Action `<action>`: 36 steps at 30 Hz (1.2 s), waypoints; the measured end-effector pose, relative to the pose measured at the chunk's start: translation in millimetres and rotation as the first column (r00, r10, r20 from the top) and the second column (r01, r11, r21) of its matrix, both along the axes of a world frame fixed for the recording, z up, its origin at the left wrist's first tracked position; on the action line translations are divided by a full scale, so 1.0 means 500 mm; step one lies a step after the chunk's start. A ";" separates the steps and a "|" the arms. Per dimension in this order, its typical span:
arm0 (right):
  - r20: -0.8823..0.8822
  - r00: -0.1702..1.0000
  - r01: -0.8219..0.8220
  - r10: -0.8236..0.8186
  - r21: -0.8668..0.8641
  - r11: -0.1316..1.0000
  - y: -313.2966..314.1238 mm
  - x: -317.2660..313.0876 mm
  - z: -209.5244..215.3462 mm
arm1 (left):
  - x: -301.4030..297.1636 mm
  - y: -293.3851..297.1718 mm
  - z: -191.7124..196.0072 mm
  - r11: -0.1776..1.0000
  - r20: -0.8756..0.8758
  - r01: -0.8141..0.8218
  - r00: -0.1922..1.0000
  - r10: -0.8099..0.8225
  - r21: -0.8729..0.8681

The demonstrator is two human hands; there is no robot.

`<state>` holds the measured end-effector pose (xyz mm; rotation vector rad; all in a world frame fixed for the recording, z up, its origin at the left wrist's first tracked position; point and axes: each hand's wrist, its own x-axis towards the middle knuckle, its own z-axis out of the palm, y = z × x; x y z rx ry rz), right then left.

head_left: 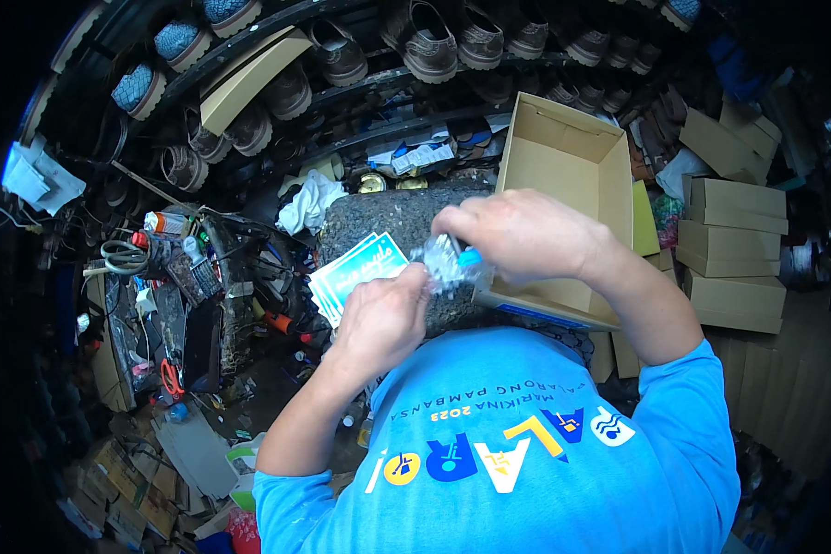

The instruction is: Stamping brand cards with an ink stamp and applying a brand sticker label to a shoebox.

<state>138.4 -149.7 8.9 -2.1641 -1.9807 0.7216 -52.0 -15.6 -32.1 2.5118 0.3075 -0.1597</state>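
Between my two hands is a crumpled, shiny, see-through plastic wrapper (441,265) with a small blue piece (469,257) at its right end. My left hand (379,309) pinches its near left side, fingers closed. From the right, my right hand (531,235) curls its fingers over the other end; what lies under them is hidden. Beside my left hand, a small stack of blue-and-white printed cards (365,263) rests on a dark rough block (397,217). Below my right forearm, an open brown cardboard shoebox (563,138) has nothing visible inside, though my arm covers part of it.
Racks of brown shoes (429,46) line the far side. Stacked cardboard boxes (734,249) stand at the right. Crumpled white paper (312,203) lies by the block. At the left are red-handled scissors (170,379), a coiled grey cord (123,257) and clutter.
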 end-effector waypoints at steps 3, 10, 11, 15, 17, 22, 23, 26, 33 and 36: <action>0.042 0.993 0.103 -0.110 0.142 0.984 -0.031 0.042 -0.011 | -0.034 0.047 -0.015 0.996 0.125 -0.085 0.989 0.085 -0.004; -0.014 0.989 0.149 -0.149 0.081 0.985 -0.019 0.026 0.002 | -0.036 0.050 -0.057 0.656 -0.194 -0.253 0.967 0.163 -0.712; -0.031 0.988 0.156 -0.154 0.107 0.982 -0.026 0.031 -0.001 | -0.041 0.045 -0.066 0.415 -0.203 -0.251 0.966 0.158 -0.874; -0.089 0.977 0.202 -0.194 0.100 0.974 -0.042 0.040 0.009 | -0.052 0.013 -0.078 -0.067 -0.180 -0.169 0.957 0.228 -0.983; -0.093 0.978 0.196 -0.188 0.097 0.976 -0.046 0.040 0.006 | -0.057 0.002 -0.098 -0.205 -0.123 -0.066 0.953 0.276 -0.977; -0.093 0.977 0.203 -0.194 0.108 0.973 -0.055 0.041 -0.003 | -0.058 -0.006 -0.110 -0.338 -0.143 -0.047 0.954 0.265 -0.940; -0.098 0.977 0.202 -0.191 0.118 0.972 -0.056 0.040 -0.003 | -0.059 -0.005 -0.110 -0.353 -0.139 -0.037 0.953 0.269 -0.935; -0.105 0.975 0.207 -0.195 0.120 0.971 -0.062 0.040 -0.005 | -0.063 -0.004 -0.108 -0.386 -0.136 -0.023 0.953 0.270 -0.922; -0.085 0.979 0.197 -0.187 0.130 0.972 -0.071 0.042 -0.012 | -0.060 -0.016 -0.146 -0.289 -0.109 0.003 0.922 0.371 -0.957; -0.098 0.979 0.190 -0.178 0.129 0.973 -0.070 0.038 -0.012 | -0.071 -0.021 -0.211 -0.269 -0.090 0.028 0.905 0.416 -0.963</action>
